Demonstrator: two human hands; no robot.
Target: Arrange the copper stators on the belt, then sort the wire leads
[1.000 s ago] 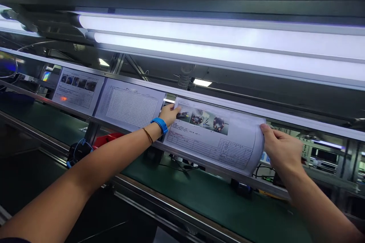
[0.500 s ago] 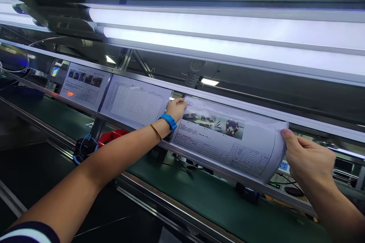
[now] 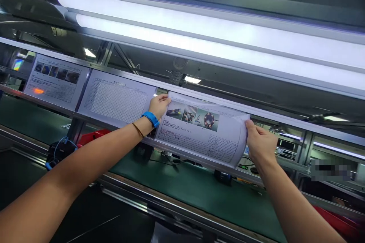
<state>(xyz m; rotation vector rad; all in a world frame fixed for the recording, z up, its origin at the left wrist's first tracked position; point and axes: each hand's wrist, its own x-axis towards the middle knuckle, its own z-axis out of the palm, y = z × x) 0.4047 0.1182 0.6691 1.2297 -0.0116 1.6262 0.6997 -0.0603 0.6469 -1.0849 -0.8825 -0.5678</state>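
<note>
A printed instruction sheet (image 3: 194, 136) in a clear plastic sleeve, with three photos and tables on it, spans the space between my hands. My left hand (image 3: 158, 108), wearing a blue wristband, pinches its upper left corner. At the right edge, my right hand (image 3: 261, 142) grips the sleeve near the top, thumb in front and fingers behind. The right side of the sheet bows toward me. Its lower edge meets the lower metal rail (image 3: 196, 160), and the top edge lies along the upper rail (image 3: 205, 102).
Left of my left hand, a grid form (image 3: 119, 100) and another photo sheet (image 3: 54, 81) sit between the rails. Bright tube lights (image 3: 182, 22) run overhead. Below lies a green work surface (image 3: 188, 186), with a red bin (image 3: 92, 136) and cables on the left.
The view has shifted to the right, so the sheets and both hands appear farther left. Both hands keep hold of the same sleeve, whose right side stays bowed.
</note>
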